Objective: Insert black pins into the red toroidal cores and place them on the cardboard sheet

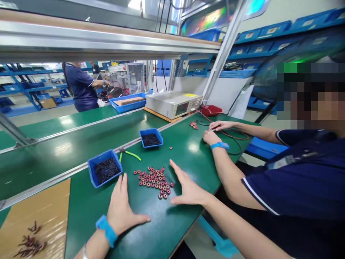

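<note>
A loose pile of small round red-and-copper coils [153,178] lies on the green tabletop between my two hands. On the near left of the pile, my left hand [122,208] is spread, thumb pointing right, with a blue band at the wrist. My right hand [188,187] reaches in from the right, fingers and thumb wide apart beside the coils. Neither hand holds anything. Just beyond my left fingertips stands a blue bin [105,168] filled with short black pieces. Green-handled pliers [129,154] rest past the pile, next to that bin.
Farther back is a second blue bin [151,139] of black pieces. Brown sheeting [54,201] at left carries dark reddish scraps [31,244]. A co-worker's hands [215,131] work at right near red and black leads, by a bench instrument [172,104] and a red tray [211,110].
</note>
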### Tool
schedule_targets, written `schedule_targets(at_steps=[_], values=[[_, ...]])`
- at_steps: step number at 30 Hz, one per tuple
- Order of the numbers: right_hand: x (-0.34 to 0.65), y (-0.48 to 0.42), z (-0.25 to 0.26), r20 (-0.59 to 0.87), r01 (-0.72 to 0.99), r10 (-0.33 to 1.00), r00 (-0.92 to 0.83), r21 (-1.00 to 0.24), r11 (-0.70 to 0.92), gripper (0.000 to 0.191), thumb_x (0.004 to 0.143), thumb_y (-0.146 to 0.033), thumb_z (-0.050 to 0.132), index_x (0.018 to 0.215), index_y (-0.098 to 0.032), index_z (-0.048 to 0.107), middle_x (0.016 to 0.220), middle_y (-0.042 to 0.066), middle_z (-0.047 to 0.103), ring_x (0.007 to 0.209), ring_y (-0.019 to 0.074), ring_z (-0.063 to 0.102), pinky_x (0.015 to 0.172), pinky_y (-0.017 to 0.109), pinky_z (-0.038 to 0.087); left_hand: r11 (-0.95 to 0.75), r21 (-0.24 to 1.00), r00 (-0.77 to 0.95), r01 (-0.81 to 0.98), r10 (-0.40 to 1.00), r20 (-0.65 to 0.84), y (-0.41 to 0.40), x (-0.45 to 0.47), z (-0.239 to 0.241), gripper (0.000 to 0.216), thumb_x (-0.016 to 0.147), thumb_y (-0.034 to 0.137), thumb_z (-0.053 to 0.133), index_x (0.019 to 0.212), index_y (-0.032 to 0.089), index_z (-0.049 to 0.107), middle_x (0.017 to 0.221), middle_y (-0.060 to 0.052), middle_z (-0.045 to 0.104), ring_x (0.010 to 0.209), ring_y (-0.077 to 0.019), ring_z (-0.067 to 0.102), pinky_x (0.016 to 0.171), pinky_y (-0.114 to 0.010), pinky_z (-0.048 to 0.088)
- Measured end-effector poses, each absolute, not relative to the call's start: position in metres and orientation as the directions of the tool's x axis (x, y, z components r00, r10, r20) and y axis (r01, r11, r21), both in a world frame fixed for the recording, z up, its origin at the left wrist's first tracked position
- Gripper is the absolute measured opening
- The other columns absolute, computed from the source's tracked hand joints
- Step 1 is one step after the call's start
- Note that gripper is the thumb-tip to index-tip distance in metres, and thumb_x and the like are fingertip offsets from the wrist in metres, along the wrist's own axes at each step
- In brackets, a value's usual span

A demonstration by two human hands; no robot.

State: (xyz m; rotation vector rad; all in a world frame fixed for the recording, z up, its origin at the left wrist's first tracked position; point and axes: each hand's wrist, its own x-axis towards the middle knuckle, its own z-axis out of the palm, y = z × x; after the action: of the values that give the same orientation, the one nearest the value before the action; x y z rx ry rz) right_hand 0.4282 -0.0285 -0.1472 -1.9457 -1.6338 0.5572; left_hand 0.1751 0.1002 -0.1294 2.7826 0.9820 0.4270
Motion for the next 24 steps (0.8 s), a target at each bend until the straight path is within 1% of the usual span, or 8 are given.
schedule_targets(at_steps=[2,4,9,12,14,16,19,24], values=[[0.433,-0.024,-0.144,-0.003,0.858,0.998,0.068,-0.511,-0.06,0.142,0.039,-0.081,0.055,0.139,-0.006,-0.013,0.141,0.011,-0.009,0.134,0.0233,0.001,0.112,0.039,0.013,-0.778,0.291,0.763,0.557,0.617,0.191,0.112,0.198,-0.134,0.14,0.037,0.081,0.055,0.138,0.002,-0.001,0.14,-0.021,0.01,0.13,-0.0306,0.014,0.105,-0.042,0.023],[0.437,-0.016,-0.144,0.011,0.892,1.0,-0.001,-0.452,0.006,0.144,0.037,-0.082,0.054,0.139,-0.006,-0.014,0.141,0.011,-0.01,0.134,0.0231,0.001,0.112,0.038,0.013,-0.795,0.341,0.795,0.501,0.579,0.182,0.123,0.215,-0.135,0.142,0.035,0.081,0.056,0.138,0.001,0.0,0.14,-0.022,0.013,0.13,-0.03,0.016,0.106,-0.041,0.022],[0.431,0.013,-0.153,0.183,0.879,0.975,-0.126,-0.435,0.196,0.145,0.036,-0.083,0.052,0.139,-0.006,-0.015,0.141,0.014,0.002,0.133,0.0221,0.012,0.11,0.035,0.019,-0.814,0.488,0.879,0.315,0.444,0.174,0.142,0.237,-0.134,0.139,0.036,0.074,0.063,0.138,0.004,-0.001,0.136,-0.022,0.021,0.126,-0.0302,0.026,0.104,-0.042,0.026],[0.42,0.028,-0.154,0.29,0.853,0.938,-0.189,-0.424,0.304,0.142,0.038,-0.083,0.052,0.138,-0.009,-0.017,0.14,0.013,0.01,0.131,0.0194,0.018,0.109,0.031,0.022,-0.802,0.563,0.926,0.201,0.343,0.159,0.147,0.242,-0.132,0.134,0.04,0.068,0.067,0.139,0.011,-0.002,0.136,-0.019,0.025,0.124,-0.0281,0.03,0.103,-0.04,0.027],[0.412,0.035,-0.154,0.353,0.84,0.909,-0.222,-0.405,0.362,0.14,0.038,-0.083,0.052,0.138,-0.011,-0.016,0.141,0.011,0.011,0.131,0.0176,0.019,0.109,0.029,0.022,-0.781,0.607,0.934,0.149,0.313,0.174,0.148,0.239,-0.131,0.13,0.042,0.064,0.069,0.14,0.014,0.0,0.136,-0.016,0.027,0.124,-0.0268,0.031,0.104,-0.039,0.027],[0.404,0.04,-0.154,0.395,0.832,0.886,-0.245,-0.384,0.401,0.138,0.04,-0.082,0.053,0.138,-0.011,-0.013,0.141,0.011,0.011,0.131,0.016,0.019,0.108,0.026,0.023,-0.761,0.637,0.931,0.121,0.31,0.193,0.148,0.23,-0.13,0.128,0.042,0.061,0.071,0.139,0.015,0.002,0.135,-0.015,0.029,0.123,-0.0262,0.032,0.105,-0.038,0.026],[0.388,0.047,-0.153,0.43,0.816,0.859,-0.276,-0.367,0.446,0.133,0.045,-0.078,0.054,0.139,-0.009,-0.01,0.14,0.011,0.013,0.13,0.0144,0.02,0.107,0.024,0.023,-0.737,0.659,0.921,0.152,0.348,0.176,0.146,0.206,-0.127,0.125,0.045,0.057,0.073,0.14,0.019,0.001,0.135,-0.013,0.029,0.123,-0.025,0.032,0.105,-0.038,0.025],[0.351,0.067,-0.149,0.497,0.728,0.793,-0.353,-0.386,0.566,0.131,0.047,-0.074,0.058,0.139,-0.01,-0.009,0.139,0.008,0.018,0.129,0.012,0.023,0.107,0.021,0.023,-0.752,0.616,0.881,0.234,0.432,0.192,0.145,0.157,-0.121,0.124,0.046,0.055,0.073,0.139,0.021,0.0,0.137,-0.012,0.026,0.125,-0.0251,0.03,0.106,-0.038,0.024]])
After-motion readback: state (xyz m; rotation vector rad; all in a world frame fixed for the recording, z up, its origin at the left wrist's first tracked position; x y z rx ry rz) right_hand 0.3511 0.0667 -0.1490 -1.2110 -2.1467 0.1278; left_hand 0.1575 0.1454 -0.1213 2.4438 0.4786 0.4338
